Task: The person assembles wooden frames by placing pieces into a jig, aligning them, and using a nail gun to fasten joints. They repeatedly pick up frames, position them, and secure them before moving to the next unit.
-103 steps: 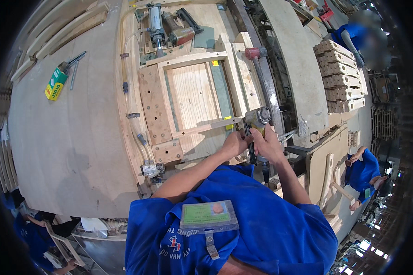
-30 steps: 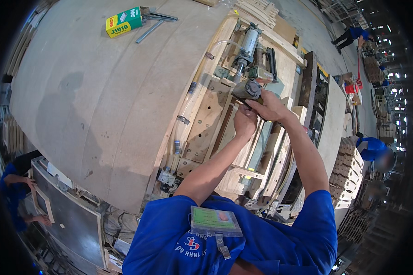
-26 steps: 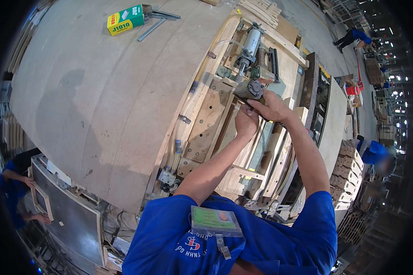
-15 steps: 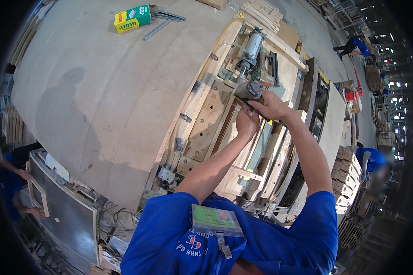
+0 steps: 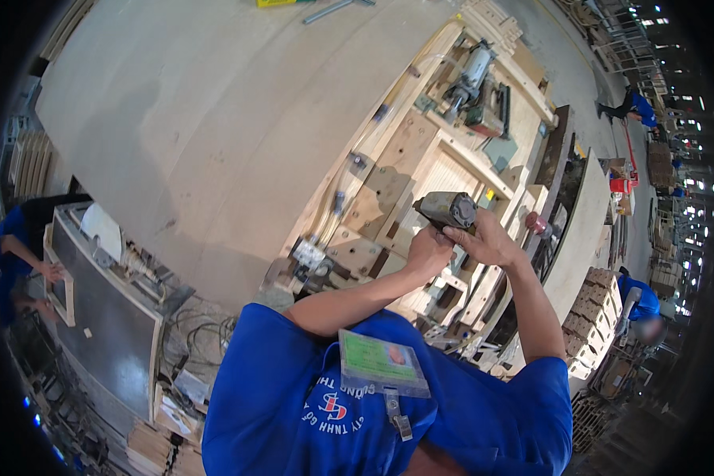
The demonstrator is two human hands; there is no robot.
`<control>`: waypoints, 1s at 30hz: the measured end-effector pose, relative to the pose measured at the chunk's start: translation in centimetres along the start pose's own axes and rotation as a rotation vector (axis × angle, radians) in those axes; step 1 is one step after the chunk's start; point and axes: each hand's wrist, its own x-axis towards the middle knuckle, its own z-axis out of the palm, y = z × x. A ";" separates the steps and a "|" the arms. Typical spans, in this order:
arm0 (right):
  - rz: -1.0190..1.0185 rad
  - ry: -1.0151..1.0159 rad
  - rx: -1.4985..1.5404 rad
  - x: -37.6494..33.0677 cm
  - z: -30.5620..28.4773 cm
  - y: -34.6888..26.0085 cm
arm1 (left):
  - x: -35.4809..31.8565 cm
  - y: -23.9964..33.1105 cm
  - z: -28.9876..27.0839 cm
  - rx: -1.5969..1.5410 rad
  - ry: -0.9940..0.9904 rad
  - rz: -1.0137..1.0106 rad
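gripping a grey power tool (image 5: 446, 208) in your right hand (image 5: 489, 242), you hold it over the wooden frame (image 5: 466, 164) beside the broad surface (image 5: 238, 135); your left hand (image 5: 431, 254) curls by its head, its exact grasp hidden.

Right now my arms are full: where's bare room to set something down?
The tan tabletop is broadly bare left of the wooden jig, below the metal strips. The jig is crowded: metal cylinder on it, left hand, right hand and held tool above.
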 end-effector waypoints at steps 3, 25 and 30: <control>-0.041 -0.089 0.028 -0.7 2.9 -1.2 | -2.6 -2.8 -1.5 -0.106 -0.027 -0.064; -0.024 -0.151 -0.107 0.4 6.3 -3.3 | -4.1 -4.6 -4.4 -0.101 -0.150 0.030; -0.055 0.031 -0.069 -3.0 6.5 -2.7 | -5.5 -5.5 -4.3 0.006 -0.118 0.021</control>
